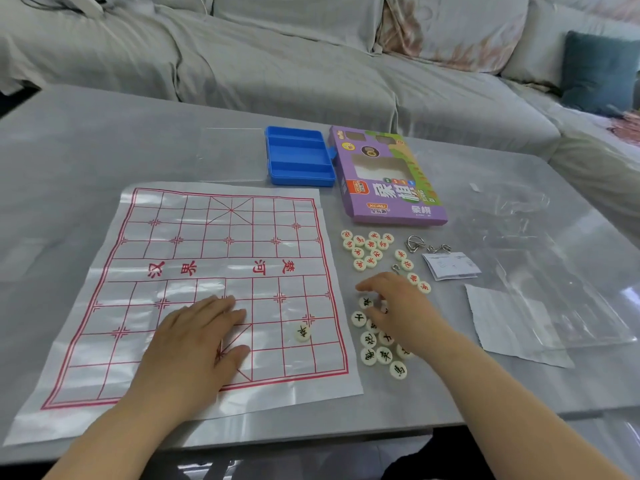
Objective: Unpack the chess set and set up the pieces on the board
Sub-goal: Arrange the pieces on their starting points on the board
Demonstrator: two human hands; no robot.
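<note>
One piece [302,332] only on the board [214,271], near the right edge of its near half. Left hand [197,337] flat, fingers straight, pressing the sheet down. Right hand [398,306] curled over the black-lettered pieces [375,348] on the surface just right of the board; cannot tell whether pinching one. Nearer that pile, so probably the picking hand, carrying leftward onto the near rows. Red-lettered pieces [367,249] farther back.
</note>
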